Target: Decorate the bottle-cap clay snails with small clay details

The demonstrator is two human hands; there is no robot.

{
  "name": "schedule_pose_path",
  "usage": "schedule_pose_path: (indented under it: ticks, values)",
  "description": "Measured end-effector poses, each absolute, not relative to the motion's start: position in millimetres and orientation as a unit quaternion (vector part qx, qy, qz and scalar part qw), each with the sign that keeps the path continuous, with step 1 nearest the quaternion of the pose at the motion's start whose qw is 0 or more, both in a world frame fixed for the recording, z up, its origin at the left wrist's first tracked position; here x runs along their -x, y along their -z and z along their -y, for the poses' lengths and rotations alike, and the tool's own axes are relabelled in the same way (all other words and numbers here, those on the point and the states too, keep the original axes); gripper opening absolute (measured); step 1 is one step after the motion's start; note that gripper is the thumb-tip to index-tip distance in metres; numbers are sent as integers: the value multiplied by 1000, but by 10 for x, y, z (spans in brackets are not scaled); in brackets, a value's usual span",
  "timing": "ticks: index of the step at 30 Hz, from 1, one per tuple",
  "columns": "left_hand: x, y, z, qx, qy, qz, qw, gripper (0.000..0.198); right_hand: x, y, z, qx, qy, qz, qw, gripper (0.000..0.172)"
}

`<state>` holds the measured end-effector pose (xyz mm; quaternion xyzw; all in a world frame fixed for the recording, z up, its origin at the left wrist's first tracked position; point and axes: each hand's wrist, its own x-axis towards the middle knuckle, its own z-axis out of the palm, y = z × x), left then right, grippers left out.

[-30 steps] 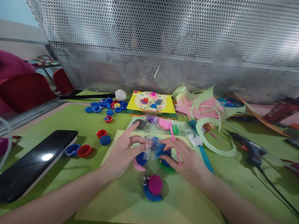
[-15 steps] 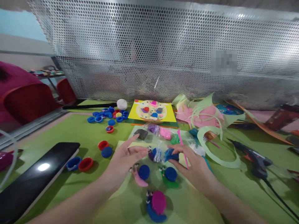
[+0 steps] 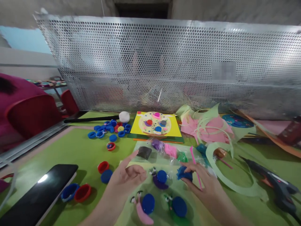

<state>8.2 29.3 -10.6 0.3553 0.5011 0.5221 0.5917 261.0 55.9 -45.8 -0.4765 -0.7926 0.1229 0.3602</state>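
Blue clay [image 3: 182, 173] near the paper's [image 3: 160, 199] far edge seemed soft, right hand [image 3: 205, 179] suitably pinching its side, left hand [image 3: 125, 179] empty, loosely spread.

Soft, muted light; white glare on phone [image 3: 42, 194]; sheen on perforated panel [image 3: 150, 67]; edges stretched.

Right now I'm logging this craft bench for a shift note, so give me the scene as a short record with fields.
Left hand: empty, fingers apart, beside the purple snail
Right hand: fingers pinch a blue packet; a pink stick crosses at that hand
Snails: purple farther off; pink nearer, at left; green nearer, at right
Shells: blue on all three
Left side: phone, dark side up
Right side: glue gun
Back: yellow card with a decorated disc
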Motion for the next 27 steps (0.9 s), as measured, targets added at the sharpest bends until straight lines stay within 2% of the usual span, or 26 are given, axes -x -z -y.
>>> schedule_pose_path:
  ticks: [6,15,27]
  values:
    - [-124,-10,-264,-380,-538,-494,567,104,-2613,405,-569,514,-122,782,330,8]
    - [-113,-35,-294,-424,-535,-504,529,100,-2540,339,-508,532,-109,791,280,17]
    - [-158,-87,-139,-453,-522,-471,548,93,-2603,176,-436,463,-52,833,299,15]
